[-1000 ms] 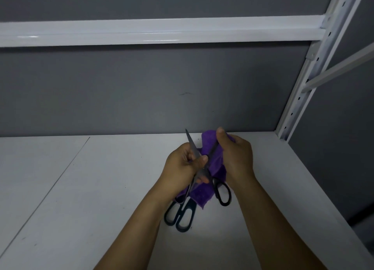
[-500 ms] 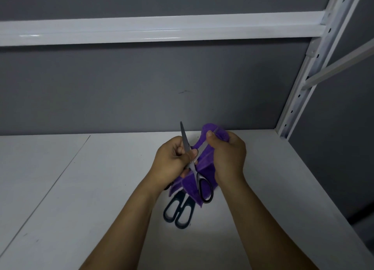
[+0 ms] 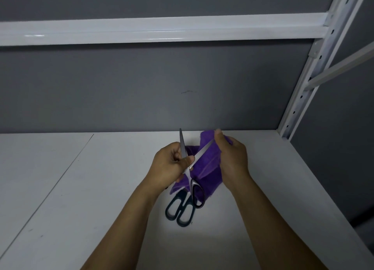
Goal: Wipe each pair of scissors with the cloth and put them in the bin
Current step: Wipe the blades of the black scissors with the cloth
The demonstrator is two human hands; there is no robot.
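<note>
Aloft, scissors in left grip

Dim overall; grey wall murky. Light from above: glare streaks on white beam, dark shadow band right under it. Brighter patch on shelf board just below lower scissors. Blades of held scissors glint. Centre sharp; wide-angle bows beam & leans upright at rt edge.
</note>
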